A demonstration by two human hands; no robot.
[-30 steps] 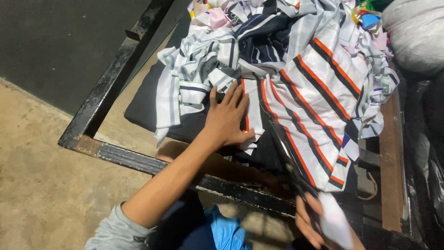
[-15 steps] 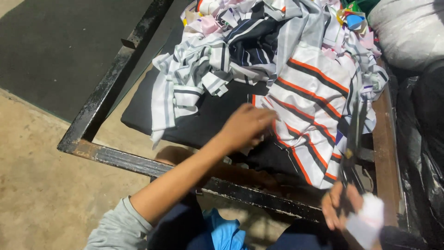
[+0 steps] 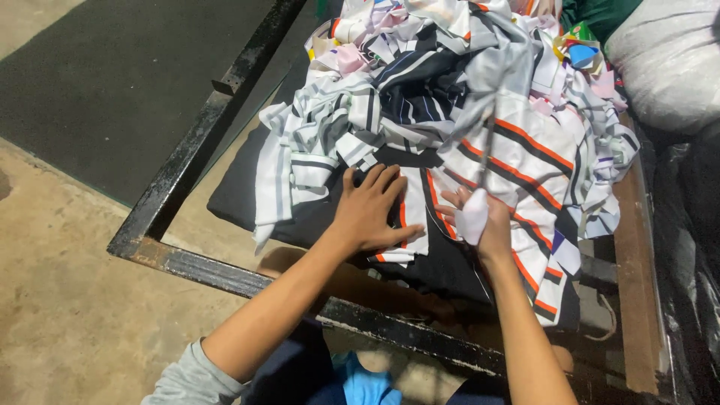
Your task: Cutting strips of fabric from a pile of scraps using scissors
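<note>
— Concrete floor (image 3: 67, 322) lies off to the outer side of the left hand, with a dark mat (image 3: 97, 82) beyond it and a black metal frame (image 3: 187, 165) running between. What's on top?

— A heap of cloth scraps (image 3: 450, 82) sits on a dark pad (image 3: 240, 195), piled just past both hands' fingertips.

— And the left hand (image 3: 371, 210)?

— Spread flat, fingers apart, pressing down on a white piece of fabric with orange and black stripes (image 3: 517, 161). Nothing is clamped in it.

— The right hand (image 3: 487, 221)?

— It lies just beside the left, touching the same striped fabric. It is wrapped around something white and rounded (image 3: 474, 217), with a thin dark blade-like strip (image 3: 487, 154) rising from it toward the heap; I cannot tell what tool it is.

— Anything else near?

— A grey-white sack (image 3: 667, 67) sits well beyond the right hand, on its outer side. Below the wrists, a blue cloth (image 3: 364, 382) shows by the person's lap.
</note>
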